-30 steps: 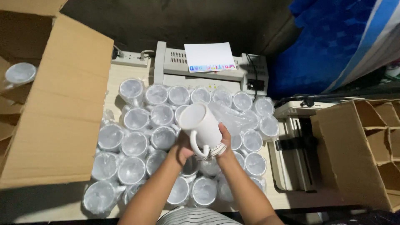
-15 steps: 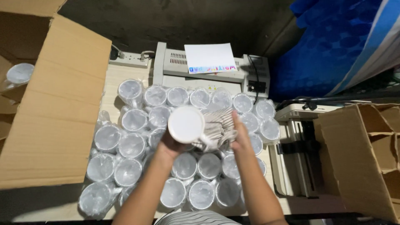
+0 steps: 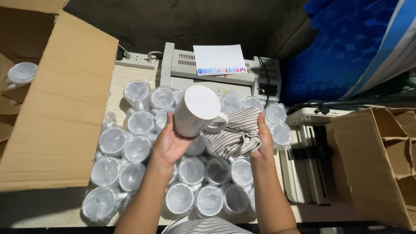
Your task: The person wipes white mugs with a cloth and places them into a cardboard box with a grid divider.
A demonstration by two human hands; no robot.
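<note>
Two hands work above a worktop [image 3: 119, 82] crowded with plastic-wrapped mugs [image 3: 130, 147]. The left hand [image 3: 170, 145] has its fingers curled round the lower side of a bare white mug [image 3: 196, 111], which tilts so that its flat end faces the camera and its handle points toward the right hand [image 3: 263, 139]. That hand's fingers are closed on a striped cloth [image 3: 234, 132], bunched between its palm and the mug's handle and touching the mug. Beyond the fingertips of both hands sits a grey laminating machine [image 3: 182, 69] with a white sheet [image 3: 219, 58] on top. Left of the left hand's fingers an open cardboard box [image 3: 56, 108] lies; right of the right hand's fingers stands another divided carton [image 3: 381, 164].
</note>
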